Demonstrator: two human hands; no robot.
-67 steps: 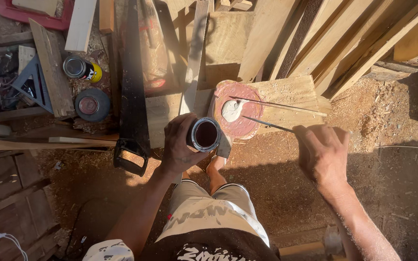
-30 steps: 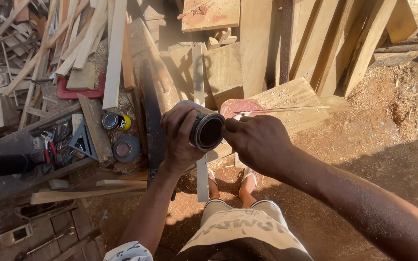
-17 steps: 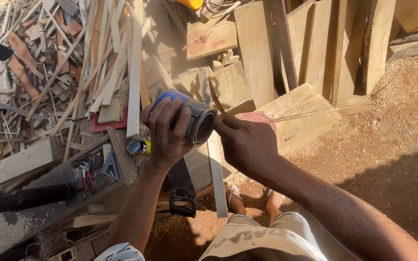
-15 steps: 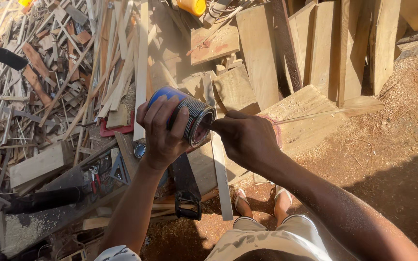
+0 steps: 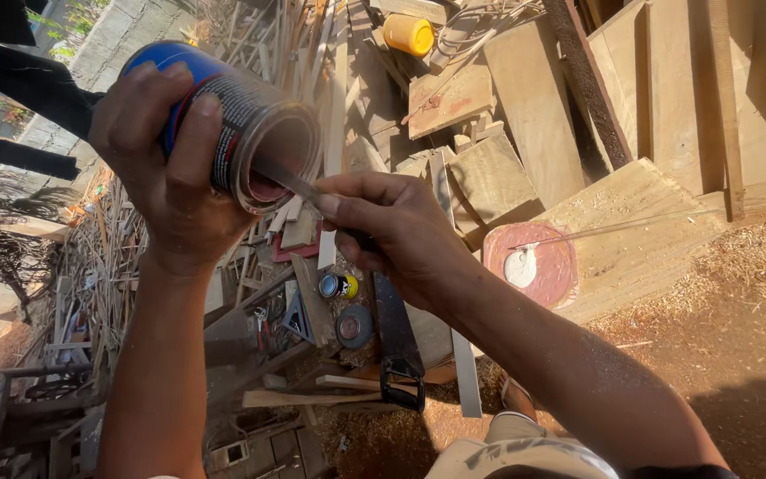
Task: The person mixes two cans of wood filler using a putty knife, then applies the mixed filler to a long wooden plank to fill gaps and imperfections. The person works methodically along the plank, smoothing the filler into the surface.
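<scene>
At ten o'clock, your raised left hand (image 5: pixel 175 168) wraps its fingers tight around a blue-labelled cylindrical metal tin (image 5: pixel 232 120), tilted with its open mouth toward four o'clock. Your right hand (image 5: pixel 401 235), at centre, pinches a thin flat metal blade (image 5: pixel 290 182) whose tip reaches inside the tin's mouth.

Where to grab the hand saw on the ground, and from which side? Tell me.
Take the hand saw by its black looped handle, the end nearest the person's feet, coming from above. The blade runs away under the right hand, and the open loop gives the fingers something to close around.
</scene>
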